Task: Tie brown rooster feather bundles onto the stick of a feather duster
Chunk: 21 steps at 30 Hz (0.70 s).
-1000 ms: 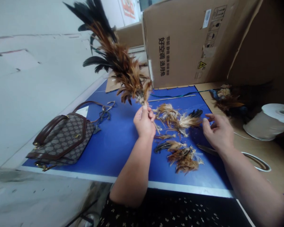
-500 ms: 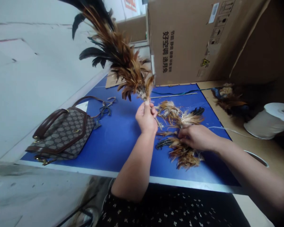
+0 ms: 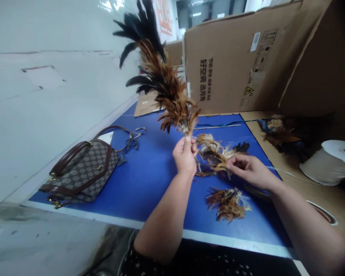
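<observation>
Feather bundle (image 3: 163,82): long bunch of brown plumes with black tips. It stands upright and leans a bit left, above the far half of the flat blue counter (image 3: 149,172).

Head view:
- left hand (image 3: 185,155) is closed around the quill end of the feather bundle, thumb and fingers wrapped at its base. The forearm is raised off the counter.
- right hand (image 3: 248,168) sits just right of the left hand, low over the counter. Its fingertips pinch a small tuft of tan-brown feathers (image 3: 218,166), which points toward the left hand.
- loose heap of brown, cream and black feathers (image 3: 211,145) lies on the counter right behind the two hands.
- second, smaller clump of rusty-brown feathers (image 3: 228,201) lies nearer the front edge, below the right wrist and apart from it.
- thin pale stick (image 3: 218,126) lies across the counter behind the heap.
- brown patterned handbag with dark leather handles (image 3: 83,170) lies on the counter's left side, well apart from the hands.
- large printed cardboard box (image 3: 232,69) stands at the back.
- white spool of cord (image 3: 330,163) sits at far right on the brown board, near a dark pile of blue-brown feathers (image 3: 284,132).
</observation>
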Tool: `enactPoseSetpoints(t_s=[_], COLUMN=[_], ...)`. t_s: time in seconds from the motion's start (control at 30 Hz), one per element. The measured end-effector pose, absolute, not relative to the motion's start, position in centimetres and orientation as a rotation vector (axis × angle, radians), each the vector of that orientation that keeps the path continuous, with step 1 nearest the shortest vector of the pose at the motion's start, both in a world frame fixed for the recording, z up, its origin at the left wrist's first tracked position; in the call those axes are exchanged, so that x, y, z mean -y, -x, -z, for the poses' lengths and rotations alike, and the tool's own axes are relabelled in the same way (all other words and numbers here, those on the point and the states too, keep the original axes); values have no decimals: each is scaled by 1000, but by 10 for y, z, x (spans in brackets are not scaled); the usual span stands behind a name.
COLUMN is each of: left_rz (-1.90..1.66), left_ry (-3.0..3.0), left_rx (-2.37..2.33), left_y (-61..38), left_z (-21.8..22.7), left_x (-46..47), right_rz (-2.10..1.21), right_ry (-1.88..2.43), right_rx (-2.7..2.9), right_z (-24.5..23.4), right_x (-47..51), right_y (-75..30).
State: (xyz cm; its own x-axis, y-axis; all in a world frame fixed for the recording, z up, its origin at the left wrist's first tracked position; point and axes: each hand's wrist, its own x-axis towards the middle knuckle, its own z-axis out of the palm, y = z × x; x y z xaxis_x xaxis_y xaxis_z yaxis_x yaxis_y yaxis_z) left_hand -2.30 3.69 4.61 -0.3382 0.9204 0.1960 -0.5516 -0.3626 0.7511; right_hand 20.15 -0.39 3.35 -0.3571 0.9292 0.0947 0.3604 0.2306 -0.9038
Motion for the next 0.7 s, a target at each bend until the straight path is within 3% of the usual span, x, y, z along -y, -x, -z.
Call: enactPoseSetpoints(t_s=[0.23, 0.37, 0.7], left_rz=[-1513, -1323, -1262], left_ry=[-905, -952, -913], left_rx=[-765, -749, -758], left_y=[-21, -41, -43], left_z=[-23, -13, -12], left_x=[-12, 4, 8], right_rz=[-1179, -1028, -861], right_ry=[1023, 1034, 1122], right_rx=[1270, 1254, 1275], right_z=[-34, -32, -30], right_x=[12, 13, 14], right_y=[-188, -182, -177])
